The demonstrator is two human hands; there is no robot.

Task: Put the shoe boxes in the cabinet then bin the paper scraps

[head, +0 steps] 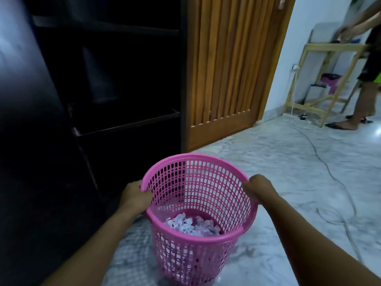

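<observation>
Two hands on the pink bin [198,252], both gripping its rim.
Dark open cabinet [123,79] on the left; left hand [134,195] has fingers curled round the rim's left edge, crumpled paper scraps [191,225] lie in the bottom, right hand [259,186] fingers wrap the right edge. Marble floor [288,172] underneath, can't tell if it's touching.

1. Dim indoor light; the cabinet [123,79] left of the pink basket [185,261] is nearly black, shelves barely readable.
2. The basket casts a mesh shadow on the floor [288,172] to its left.
3. Right of the basket the floor shows a pale sheen.
4. The person [367,69] far right of it is blurred.
</observation>
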